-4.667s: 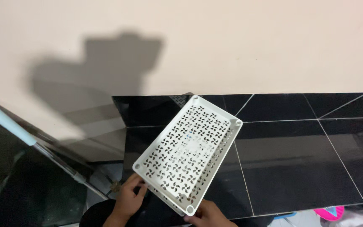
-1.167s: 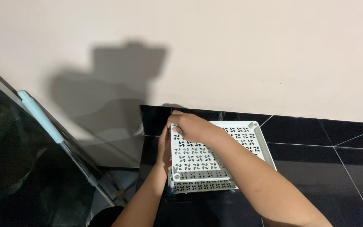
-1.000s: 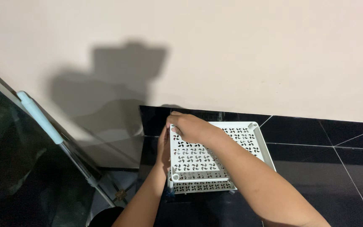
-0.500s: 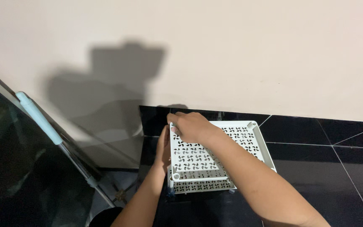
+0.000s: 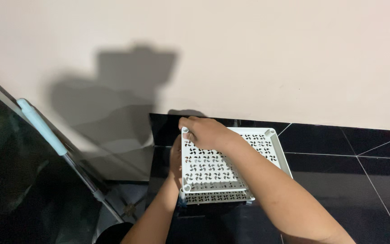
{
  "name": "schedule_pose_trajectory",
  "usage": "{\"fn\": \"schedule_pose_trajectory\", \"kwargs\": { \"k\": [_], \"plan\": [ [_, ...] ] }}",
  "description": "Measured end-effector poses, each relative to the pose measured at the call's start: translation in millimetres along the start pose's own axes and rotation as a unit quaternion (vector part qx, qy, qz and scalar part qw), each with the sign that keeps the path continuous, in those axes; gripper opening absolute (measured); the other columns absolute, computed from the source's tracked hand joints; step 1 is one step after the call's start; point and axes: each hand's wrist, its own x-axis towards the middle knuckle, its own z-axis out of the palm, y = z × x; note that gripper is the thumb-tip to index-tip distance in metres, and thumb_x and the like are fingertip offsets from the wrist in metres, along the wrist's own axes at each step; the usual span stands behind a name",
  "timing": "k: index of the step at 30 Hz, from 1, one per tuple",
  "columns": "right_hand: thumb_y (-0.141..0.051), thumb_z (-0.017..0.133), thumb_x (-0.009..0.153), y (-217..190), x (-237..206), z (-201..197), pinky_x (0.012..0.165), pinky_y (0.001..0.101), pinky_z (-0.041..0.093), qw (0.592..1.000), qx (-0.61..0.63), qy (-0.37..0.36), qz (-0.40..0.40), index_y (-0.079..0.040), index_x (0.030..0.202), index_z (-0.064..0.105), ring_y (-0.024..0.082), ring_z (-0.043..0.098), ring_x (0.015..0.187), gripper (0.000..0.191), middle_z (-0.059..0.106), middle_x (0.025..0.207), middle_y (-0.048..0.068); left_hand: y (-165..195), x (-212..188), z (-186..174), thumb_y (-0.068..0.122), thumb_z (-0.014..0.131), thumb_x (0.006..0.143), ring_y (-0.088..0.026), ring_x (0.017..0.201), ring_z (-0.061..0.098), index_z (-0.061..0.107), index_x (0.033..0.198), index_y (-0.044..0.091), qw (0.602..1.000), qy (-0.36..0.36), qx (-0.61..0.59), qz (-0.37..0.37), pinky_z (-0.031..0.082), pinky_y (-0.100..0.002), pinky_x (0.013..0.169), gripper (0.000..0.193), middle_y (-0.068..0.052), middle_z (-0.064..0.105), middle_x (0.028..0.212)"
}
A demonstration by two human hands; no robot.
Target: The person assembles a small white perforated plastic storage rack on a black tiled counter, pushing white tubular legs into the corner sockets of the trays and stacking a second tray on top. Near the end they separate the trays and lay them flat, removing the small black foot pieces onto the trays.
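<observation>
Worktop [image 5: 339, 180] of glossy black tile runs along a cream wall [image 5: 271, 54], and near its left end lies a white perforated plastic tray [image 5: 222, 169], rim and corner sockets upward, flat on the tiles. A second perforated edge shows just under its near side, so it appears to sit on another tray of the same kind; I cannot tell whether the two are fully seated.

Tray's long axis seems to run away from the person toward the wall, turned slightly to the right at its far end; its far short edge lies just beside the wall.

Right hand [image 5: 206, 131] reaches across to the far left corner, fingers curled together on the rim by the corner socket. Left hand [image 5: 175, 158] lies against the left long side, mostly hidden by the tray wall, so whether its fingers grip cannot be told.

To do this well, I would judge that both hands should press evenly and keep the corners lined up, since a skewed tray would rock.
</observation>
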Motion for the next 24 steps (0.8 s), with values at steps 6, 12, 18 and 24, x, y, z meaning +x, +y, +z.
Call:
{"fn": "schedule_pose_trajectory", "kwargs": {
  "k": [6, 12, 18, 24],
  "plan": [
    [-0.03, 0.061, 0.097, -19, -14, -19, 0.101, 0.054, 0.044, 0.996, -0.05, -0.039, 0.063, -0.018, 0.139, 0.052, 0.036, 0.06, 0.121, 0.045, 0.064, 0.129, 0.015, 18, 1, -15, 0.015, 0.056, 0.101, -0.019, 0.117, 0.064, 0.055, 0.137, 0.006, 0.933, 0.09, 0.348, -0.026, 0.05, -0.035, 0.099, 0.037, -0.008, 0.066, 0.126],
    [-0.03, 0.064, 0.094, -17, -102, -59, 0.109, 0.0513, 0.04, 0.992, -0.027, 0.097, 0.077, -0.013, 0.139, 0.058, 0.036, 0.057, 0.128, 0.048, 0.064, 0.134, 0.017, 63, -51, -2, 0.008, 0.049, 0.105, -0.022, 0.119, 0.059, 0.057, 0.129, 0.003, 0.85, 0.259, 0.442, 0.121, 0.047, -0.035, 0.103, 0.025, -0.014, 0.06, 0.129],
    [-0.024, 0.058, 0.098, 28, -209, -60, 0.09, 0.0368, 0.06, 0.909, 0.128, 0.164, 0.362, -0.016, 0.127, 0.071, 0.023, 0.076, 0.102, 0.033, 0.078, 0.114, 0.009, 60, -155, 59, 0.004, 0.059, 0.094, -0.018, 0.069, 0.063, 0.06, 0.094, 0.008, 0.811, 0.043, 0.513, 0.279, 0.054, -0.029, 0.067, 0.005, -0.008, 0.061, 0.082],
    [-0.017, 0.068, 0.091, 55, -273, 0, 0.084, 0.0342, 0.058, 0.893, 0.29, 0.225, 0.26, -0.01, 0.126, 0.071, 0.022, 0.073, 0.1, 0.035, 0.079, 0.112, 0.011, 4, -147, 97, 0.008, 0.065, 0.096, -0.026, 0.072, 0.072, 0.071, 0.106, 0.004, 0.853, -0.202, 0.47, -0.098, 0.055, -0.034, 0.063, 0.012, -0.011, 0.077, 0.096]
  ]
}}
